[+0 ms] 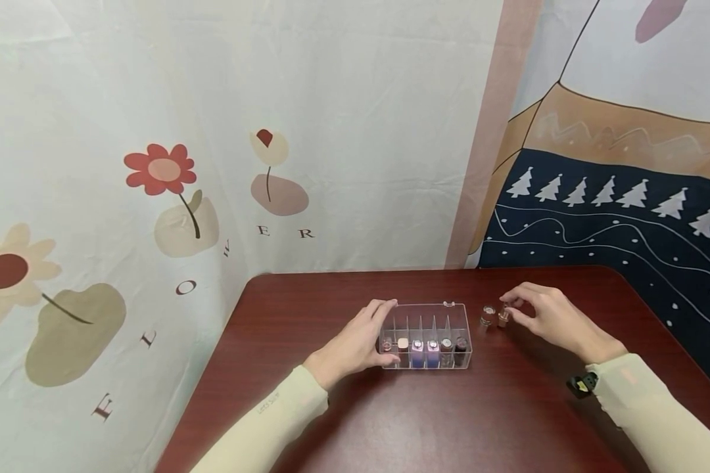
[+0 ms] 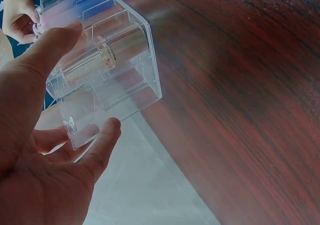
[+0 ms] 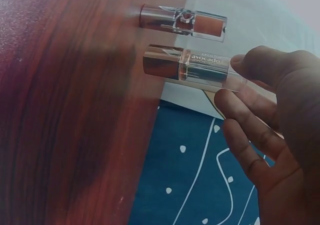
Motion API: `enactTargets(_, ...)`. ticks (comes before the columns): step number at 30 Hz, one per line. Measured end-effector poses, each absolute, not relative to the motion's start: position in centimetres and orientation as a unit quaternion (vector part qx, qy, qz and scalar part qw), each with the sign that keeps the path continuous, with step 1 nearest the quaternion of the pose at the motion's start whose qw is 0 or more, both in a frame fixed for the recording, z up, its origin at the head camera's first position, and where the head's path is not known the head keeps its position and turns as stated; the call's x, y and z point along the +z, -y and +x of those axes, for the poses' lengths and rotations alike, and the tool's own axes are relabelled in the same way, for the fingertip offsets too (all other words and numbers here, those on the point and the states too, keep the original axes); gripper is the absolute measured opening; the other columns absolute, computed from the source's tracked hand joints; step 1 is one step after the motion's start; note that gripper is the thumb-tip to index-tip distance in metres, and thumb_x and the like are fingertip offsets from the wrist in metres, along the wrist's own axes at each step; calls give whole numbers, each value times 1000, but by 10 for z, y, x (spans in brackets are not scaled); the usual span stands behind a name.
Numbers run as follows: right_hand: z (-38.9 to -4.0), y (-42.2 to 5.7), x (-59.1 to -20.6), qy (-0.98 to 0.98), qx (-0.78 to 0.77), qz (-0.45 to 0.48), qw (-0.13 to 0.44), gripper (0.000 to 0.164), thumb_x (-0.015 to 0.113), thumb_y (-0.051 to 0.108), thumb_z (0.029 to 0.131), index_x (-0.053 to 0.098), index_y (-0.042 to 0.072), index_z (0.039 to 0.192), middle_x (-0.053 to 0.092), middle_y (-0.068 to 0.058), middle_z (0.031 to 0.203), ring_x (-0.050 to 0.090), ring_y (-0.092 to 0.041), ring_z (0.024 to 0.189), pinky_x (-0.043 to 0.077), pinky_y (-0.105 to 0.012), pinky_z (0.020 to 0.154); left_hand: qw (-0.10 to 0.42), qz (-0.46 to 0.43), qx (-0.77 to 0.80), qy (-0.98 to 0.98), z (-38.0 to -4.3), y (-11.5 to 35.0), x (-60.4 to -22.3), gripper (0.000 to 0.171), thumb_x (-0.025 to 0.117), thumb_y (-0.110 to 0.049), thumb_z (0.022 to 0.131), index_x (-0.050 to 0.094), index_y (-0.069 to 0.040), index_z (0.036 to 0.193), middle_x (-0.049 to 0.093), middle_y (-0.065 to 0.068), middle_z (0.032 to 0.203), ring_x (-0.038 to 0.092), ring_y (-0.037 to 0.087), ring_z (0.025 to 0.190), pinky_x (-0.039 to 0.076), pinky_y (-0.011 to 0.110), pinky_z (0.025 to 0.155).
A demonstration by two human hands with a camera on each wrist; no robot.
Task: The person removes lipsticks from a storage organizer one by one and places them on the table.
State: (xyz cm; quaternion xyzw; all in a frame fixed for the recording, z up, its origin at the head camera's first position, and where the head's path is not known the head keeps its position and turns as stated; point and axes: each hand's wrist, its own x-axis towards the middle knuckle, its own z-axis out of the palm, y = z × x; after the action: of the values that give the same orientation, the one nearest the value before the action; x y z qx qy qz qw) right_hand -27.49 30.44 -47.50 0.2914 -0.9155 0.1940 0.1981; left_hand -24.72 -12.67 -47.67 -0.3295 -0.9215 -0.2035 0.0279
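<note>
My left hand [image 1: 355, 343] grips the left end of a clear plastic organizer box [image 2: 145, 92], thumb on the near side and fingers round the far side. Its front row of compartments holds several small cosmetic tubes, two of them purple-blue lipsticks [image 1: 417, 353]. To the right of the box, my right hand [image 1: 547, 320] pinches the clear top of an upright lip balm tube [image 3: 165, 62] marked "avocado". The thumb and fingertips meet at its cap end. Close beside it stands another clear-capped lipstick [image 3: 159, 18], apart from the hand.
All of this stands on a dark red wood-grain table [image 1: 509, 414]. Behind the table's back edge hangs a pale flower-printed cloth [image 1: 361, 131], with a dark blue tree-patterned part [image 1: 568, 243] at the right. A black wrist device [image 1: 582, 385] sits at the right cuff.
</note>
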Motion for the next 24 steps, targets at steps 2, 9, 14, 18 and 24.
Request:
enactTargets(2,-275,-305,-477,916,194,290,196,33,96,-2,88,85,11,116,84,-2,106,79,-19,88,71,-40,77,29,-330,-203,921,-247,127,-477,114,105,-34,89,39,2,175,58,19,163,63,36,149,54,46,132)
enactTargets(9,-275,-305,-481,917,194,287,196,33,96,-2,88,85,13,116,83,-1,106,78,-16,89,70,-40,77,31,-331,-201,922,-247,126,-476,114,105,-33,89,40,2,175,58,19,163,63,35,149,54,46,132)
enactTargets(14,-275,-305,-483,917,195,289,195,33,96,-2,89,85,13,116,83,0,107,78,-17,89,70,-39,77,32,-332,-197,922,-247,125,-475,114,105,-34,89,40,2,175,58,19,163,64,36,149,54,45,132)
enactTargets(18,-275,-305,-484,916,197,291,194,34,96,-3,88,85,13,116,83,0,106,78,-17,88,69,-38,76,32,-332,-195,922,-247,125,-476,115,105,-35,89,39,2,175,58,19,163,64,36,149,54,45,132)
enactTargets(24,-276,-304,-485,912,197,297,202,34,96,-5,87,85,11,114,83,1,104,78,-16,87,69,-37,75,33,-330,-192,923,-247,126,-477,114,105,-34,89,40,2,175,59,19,163,64,36,148,54,46,132)
